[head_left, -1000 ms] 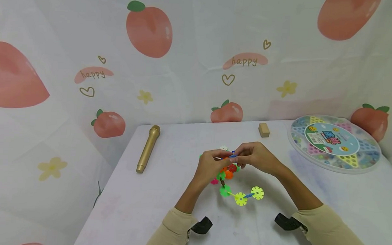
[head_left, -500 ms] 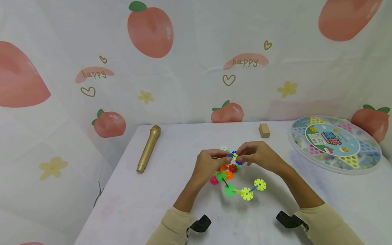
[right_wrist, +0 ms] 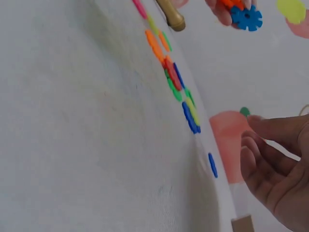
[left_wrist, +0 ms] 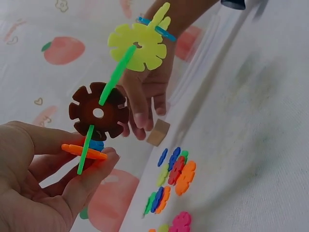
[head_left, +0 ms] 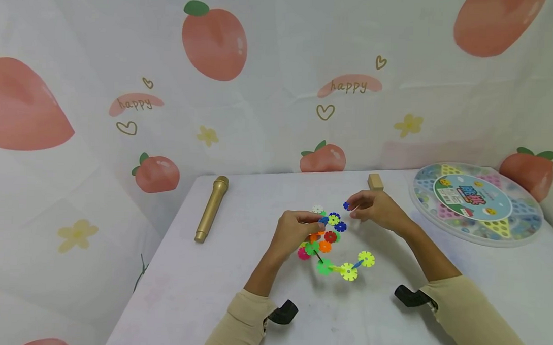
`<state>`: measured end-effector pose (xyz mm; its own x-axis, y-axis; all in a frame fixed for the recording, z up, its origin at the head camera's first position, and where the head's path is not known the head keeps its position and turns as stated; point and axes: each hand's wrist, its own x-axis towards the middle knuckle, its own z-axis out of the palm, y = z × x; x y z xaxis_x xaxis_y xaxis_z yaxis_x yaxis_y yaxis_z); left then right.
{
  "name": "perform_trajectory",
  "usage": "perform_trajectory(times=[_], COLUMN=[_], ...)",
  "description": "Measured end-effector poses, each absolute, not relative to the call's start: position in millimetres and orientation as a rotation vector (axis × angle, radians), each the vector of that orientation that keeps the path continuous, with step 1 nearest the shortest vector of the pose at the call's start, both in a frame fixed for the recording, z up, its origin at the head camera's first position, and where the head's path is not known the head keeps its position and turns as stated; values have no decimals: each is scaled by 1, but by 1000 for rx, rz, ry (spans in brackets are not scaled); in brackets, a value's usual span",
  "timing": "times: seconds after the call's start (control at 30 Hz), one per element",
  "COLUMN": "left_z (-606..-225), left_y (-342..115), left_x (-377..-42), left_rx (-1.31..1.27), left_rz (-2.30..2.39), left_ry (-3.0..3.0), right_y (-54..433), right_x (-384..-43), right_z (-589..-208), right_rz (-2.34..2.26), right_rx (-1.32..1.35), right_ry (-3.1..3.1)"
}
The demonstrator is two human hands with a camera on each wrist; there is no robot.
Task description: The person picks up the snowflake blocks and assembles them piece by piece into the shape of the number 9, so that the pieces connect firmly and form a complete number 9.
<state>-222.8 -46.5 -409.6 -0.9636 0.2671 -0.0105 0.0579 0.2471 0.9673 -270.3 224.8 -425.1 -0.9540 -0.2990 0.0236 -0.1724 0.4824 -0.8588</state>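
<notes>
My left hand point(head_left: 291, 236) pinches a chain of notched plastic snowflake discs by its orange disc point(left_wrist: 72, 149) and blue disc point(right_wrist: 247, 19). From there the chain runs through a brown disc point(left_wrist: 115, 118) and a green disc point(head_left: 324, 266) to a yellow disc point(head_left: 348, 272) and another yellow disc point(head_left: 366, 259) at its end, off the table. My right hand point(head_left: 378, 209) holds nothing, its fingers loosely bent. Close to its fingertips, a single blue disc point(right_wrist: 213, 165) lies on the table. Loose discs in red point(left_wrist: 176, 170), orange, blue, green and pink lie in a cluster beyond the chain.
A small wooden block point(head_left: 375, 182) stands behind my right hand. A round Chinese checkers board point(head_left: 522, 206) lies at the back right. A gold microphone point(head_left: 211, 209) lies on the left side of the white table point(head_left: 185, 301), before a peach-print cloth backdrop point(head_left: 260, 116).
My right hand has left the left hand and moved right and slightly back to the single blue disc. Left hand keeps its pinch; the chain's free end has swung up and right.
</notes>
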Motion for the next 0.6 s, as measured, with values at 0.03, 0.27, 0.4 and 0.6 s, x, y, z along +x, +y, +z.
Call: perform_trajectory(times=[0.03, 0.27, 0.4, 0.6], left_z=[-409, -407, -407, -407], left_y=[-47, -47, -47, -47], left_x=[-223, -222, -222, -222], left_rx=[307, 310, 314, 302], left_rz=[1801, 1805, 1811, 1814], left_ry=[2338, 2335, 2331, 2324], right_y=[225, 229, 230, 232], right_x=[-273, -289, -299, -314], right_z=[-426, -429, -432, -439], right_rz=[-1465, -1395, -1357, -1258], right_rx=[-397, -295, -283, -272], right_ry=[2602, 2635, 2652, 2654])
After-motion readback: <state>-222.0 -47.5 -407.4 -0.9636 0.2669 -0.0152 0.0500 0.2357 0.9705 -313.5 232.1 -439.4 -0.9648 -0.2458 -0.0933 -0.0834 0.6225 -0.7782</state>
